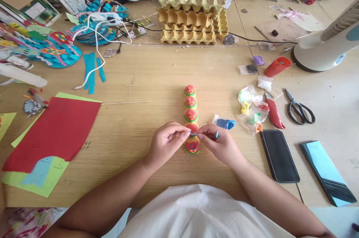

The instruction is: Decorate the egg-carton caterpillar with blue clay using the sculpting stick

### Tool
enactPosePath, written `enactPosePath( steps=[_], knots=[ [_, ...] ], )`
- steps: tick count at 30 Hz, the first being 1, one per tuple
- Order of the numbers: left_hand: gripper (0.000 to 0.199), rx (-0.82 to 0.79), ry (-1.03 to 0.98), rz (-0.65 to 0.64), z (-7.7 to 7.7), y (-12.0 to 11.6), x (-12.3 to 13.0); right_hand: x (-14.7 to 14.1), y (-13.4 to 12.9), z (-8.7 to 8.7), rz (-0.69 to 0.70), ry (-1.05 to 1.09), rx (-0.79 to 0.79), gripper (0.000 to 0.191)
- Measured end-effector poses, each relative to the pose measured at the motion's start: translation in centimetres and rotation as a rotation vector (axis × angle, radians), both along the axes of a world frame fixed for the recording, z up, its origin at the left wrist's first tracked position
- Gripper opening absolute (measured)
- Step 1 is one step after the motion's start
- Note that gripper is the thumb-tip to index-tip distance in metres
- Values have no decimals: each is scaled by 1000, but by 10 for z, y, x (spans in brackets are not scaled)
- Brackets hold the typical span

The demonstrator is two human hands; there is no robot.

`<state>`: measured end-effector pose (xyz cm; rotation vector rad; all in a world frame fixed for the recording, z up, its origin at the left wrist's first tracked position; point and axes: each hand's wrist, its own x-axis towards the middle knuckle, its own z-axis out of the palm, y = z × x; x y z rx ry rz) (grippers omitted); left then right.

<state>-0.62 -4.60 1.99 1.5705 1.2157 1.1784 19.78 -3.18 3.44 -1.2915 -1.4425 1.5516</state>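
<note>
A thin blue strand of what looks like modelling clay (193, 133) is stretched between my two hands. My left hand (168, 141) pinches one end with thumb and forefinger. On the other side, my right hand (220, 143) pinches the opposite end; a bit of blue shows by its fingers. Right beneath is a row of several cups (190, 115), red on top with green rims and small yellow faces. The nearest cup (192, 146) carries a blue ring on its red top. My fingers partly cover the cup behind it. A bag of blue clay (226, 123) lies beside my right hand.
Rightward lie clay bags (254, 118), a red cutter (275, 112), scissors (300, 109), two phones (280, 155) and a tipped red cup (277, 66). Red paper (56, 129) and a thin stick (126, 102) lie left. Egg cartons (189, 36) stand at the back.
</note>
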Motion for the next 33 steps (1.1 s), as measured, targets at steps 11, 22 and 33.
enactPosePath(
  steps=[11, 22, 33],
  knots=[
    [11, 3, 25, 2, -3, 3, 1, 2, 3, -2, 15, -93, 117, 19],
    [13, -56, 26, 18, -9, 8, 4, 5, 10, -5, 15, -150, 165, 17],
    [10, -48, 79, 30, -4, 8, 4, 8, 7, -5, 124, -381, 475, 12]
  ],
)
